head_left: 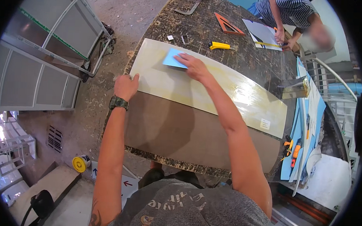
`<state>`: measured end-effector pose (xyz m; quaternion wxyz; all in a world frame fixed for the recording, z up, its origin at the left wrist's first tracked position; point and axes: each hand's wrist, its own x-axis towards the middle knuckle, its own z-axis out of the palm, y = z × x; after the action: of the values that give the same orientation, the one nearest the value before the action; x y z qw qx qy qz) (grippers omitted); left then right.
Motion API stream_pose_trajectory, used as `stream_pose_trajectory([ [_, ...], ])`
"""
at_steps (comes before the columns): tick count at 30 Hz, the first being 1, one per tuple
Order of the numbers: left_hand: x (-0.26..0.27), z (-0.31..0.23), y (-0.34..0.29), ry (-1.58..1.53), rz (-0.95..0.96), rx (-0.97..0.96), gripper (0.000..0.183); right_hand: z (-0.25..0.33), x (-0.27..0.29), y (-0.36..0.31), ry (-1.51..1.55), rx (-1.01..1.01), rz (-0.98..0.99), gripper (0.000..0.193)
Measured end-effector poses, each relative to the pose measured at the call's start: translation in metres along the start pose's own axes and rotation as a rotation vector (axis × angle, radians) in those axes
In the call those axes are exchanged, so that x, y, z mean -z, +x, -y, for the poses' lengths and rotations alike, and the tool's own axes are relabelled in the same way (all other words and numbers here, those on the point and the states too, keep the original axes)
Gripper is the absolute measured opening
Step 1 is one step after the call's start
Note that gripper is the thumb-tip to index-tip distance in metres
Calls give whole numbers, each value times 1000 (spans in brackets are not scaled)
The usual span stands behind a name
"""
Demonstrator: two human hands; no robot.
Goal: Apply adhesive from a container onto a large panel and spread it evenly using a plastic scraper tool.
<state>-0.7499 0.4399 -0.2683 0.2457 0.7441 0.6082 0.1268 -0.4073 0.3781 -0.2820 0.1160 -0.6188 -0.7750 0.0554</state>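
Touching blue sheet (172,59) inside panel's (238,95) edges, right hand (194,67) has room rightward.

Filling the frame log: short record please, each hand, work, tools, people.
left hand: at panel's left edge, thumb on top
right hand: fingers on blue sheet, over the panel
panel: pale, glossy; brown board along its near edge
tools: yellow cutter, orange set square, beyond panel
co-worker: upper right, hands at grey sheet
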Motion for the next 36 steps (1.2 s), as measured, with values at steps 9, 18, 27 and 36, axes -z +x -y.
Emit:
stream_pose_trajectory([
  [9,-5,4,-4,33,15,-13,56,-7,-5,-23,-83,-41,-8,59],
  [18,-4,-3,3,-73,25,-29,61,-53,136,-287,386,-1168,-269,42],
  [27,5,-19,-14,59,-283,-8,53,96,218,-322,1729,-753,-1048,31],
  [36,18,-178,-209,-900,421,-147,31,154,217,-330,1868,-712,-1139,30],
])
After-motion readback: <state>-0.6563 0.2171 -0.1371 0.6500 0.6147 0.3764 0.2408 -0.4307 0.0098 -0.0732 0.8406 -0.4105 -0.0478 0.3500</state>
